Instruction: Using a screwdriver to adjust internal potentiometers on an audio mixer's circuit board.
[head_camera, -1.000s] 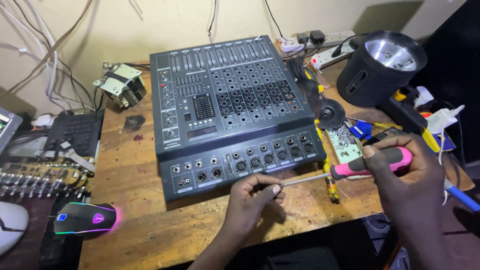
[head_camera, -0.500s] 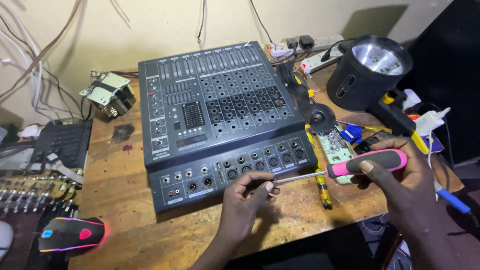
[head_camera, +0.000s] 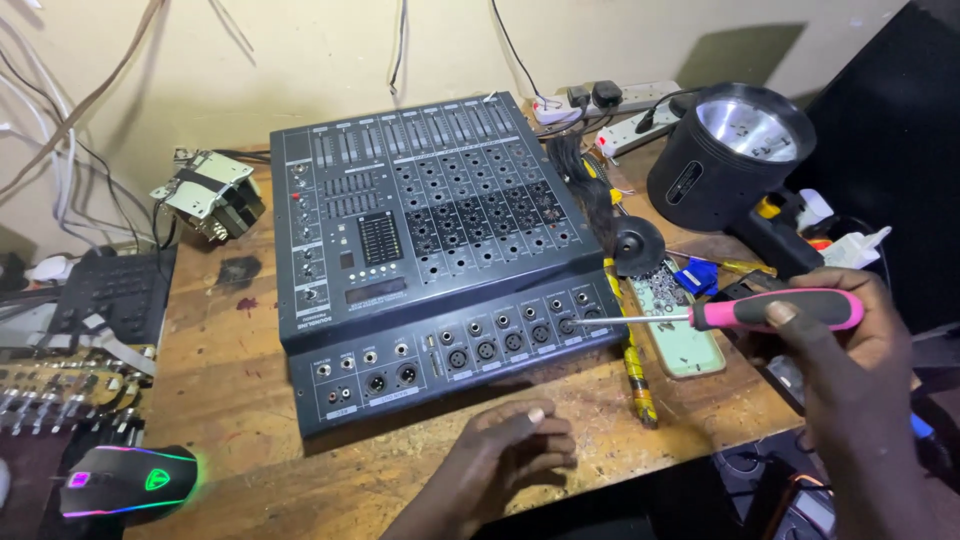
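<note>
While the right hand (head_camera: 850, 345) grips the pink-and-black-handled screwdriver (head_camera: 735, 313) near the counter's right edge, its steel shaft lies almost level, long axis running right to left, tip touching or just off the right end of the dark grey audio mixer's (head_camera: 430, 240) jack panel. The left hand (head_camera: 510, 450), fingers loosely curled and holding nothing, rests at the wooden counter's (head_camera: 215, 375) front edge, just below that panel.

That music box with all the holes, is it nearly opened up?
The knobs are already off the audio mixer. The right hand holds a pink screwdriver, its tip at the front jack panel's right end. The left hand rests on the wooden bench. The casing looks closed.
</note>
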